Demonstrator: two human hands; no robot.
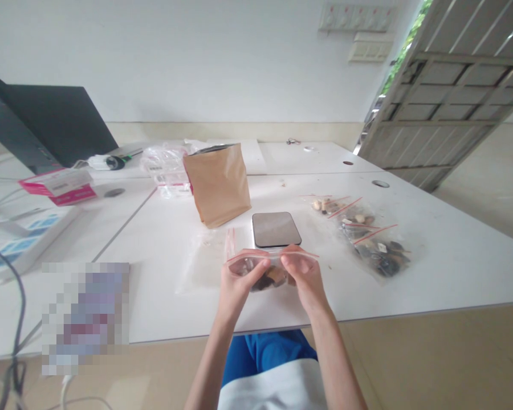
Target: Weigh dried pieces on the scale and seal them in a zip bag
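My left hand (pixel 241 282) and my right hand (pixel 305 276) pinch the red-lined zip seal of a clear plastic zip bag (pixel 267 276) from either side. Brown and dark chunks lie at the bottom of this bag, partly hidden by my fingers. Just beyond my hands sits a flat digital scale (pixel 276 229) with a dark top. A flat clear bag (pixel 200 265) lies under and left of my left hand. To the right, several zip bags (pixel 361 236) filled with pale and dark pieces lie on the white table (pixel 444 267).
A brown paper bag (pixel 218 185) stands behind the scale, with crumpled clear plastic (pixel 166 168) beyond it. At left are a dark laptop (pixel 55 125), a pink box (pixel 57 187), a white-and-blue box (pixel 21 242) and cables (pixel 17 319). A pixelated patch covers the lower left.
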